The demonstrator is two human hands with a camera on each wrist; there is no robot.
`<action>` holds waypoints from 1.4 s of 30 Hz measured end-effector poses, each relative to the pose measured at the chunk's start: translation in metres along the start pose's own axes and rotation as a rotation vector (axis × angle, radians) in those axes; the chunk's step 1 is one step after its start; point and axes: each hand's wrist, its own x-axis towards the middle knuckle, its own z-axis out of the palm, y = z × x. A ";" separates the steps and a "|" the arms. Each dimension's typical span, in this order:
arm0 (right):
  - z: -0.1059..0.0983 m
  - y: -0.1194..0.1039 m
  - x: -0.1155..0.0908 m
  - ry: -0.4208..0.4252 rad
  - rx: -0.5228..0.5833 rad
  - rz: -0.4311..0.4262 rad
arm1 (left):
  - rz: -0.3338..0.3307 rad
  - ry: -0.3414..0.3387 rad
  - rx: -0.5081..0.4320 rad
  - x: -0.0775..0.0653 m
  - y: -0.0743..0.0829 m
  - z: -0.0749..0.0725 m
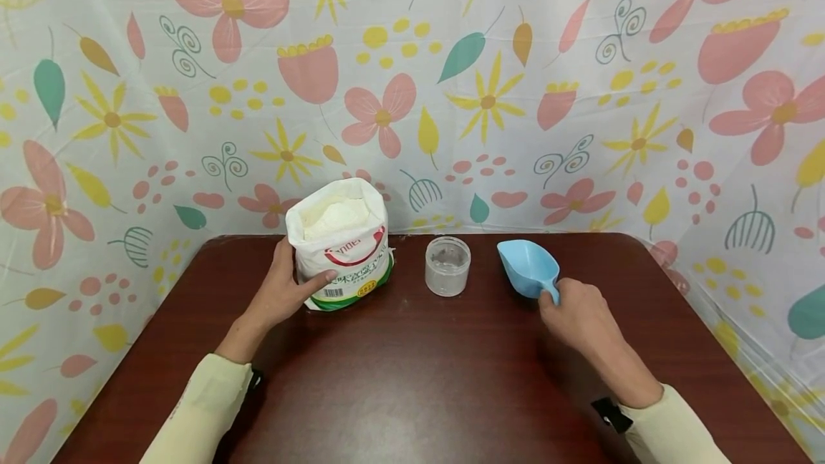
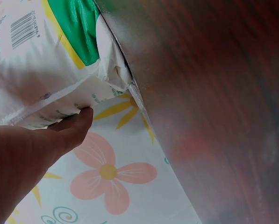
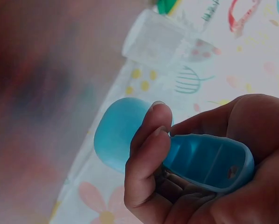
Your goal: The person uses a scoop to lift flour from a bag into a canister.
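An open-topped white flour bag with a green base band stands on the table's left side, white powder showing inside. My left hand holds it from the left, thumb across the front and fingers along the side; in the left wrist view, fingertips touch its side near the bottom. My right hand grips the handle of a light blue scoop, its bowl facing up and pointing away to the left. The right wrist view shows fingers curled round the hollow handle.
A clear round plastic jar without a lid stands between the bag and the scoop. All of it is on a dark reddish-brown table. A flower-printed curtain hangs close behind the table and along its sides.
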 end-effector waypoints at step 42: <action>-0.049 -0.028 -0.002 -0.096 -0.059 -0.044 | -0.066 -0.009 0.039 -0.004 0.034 -0.008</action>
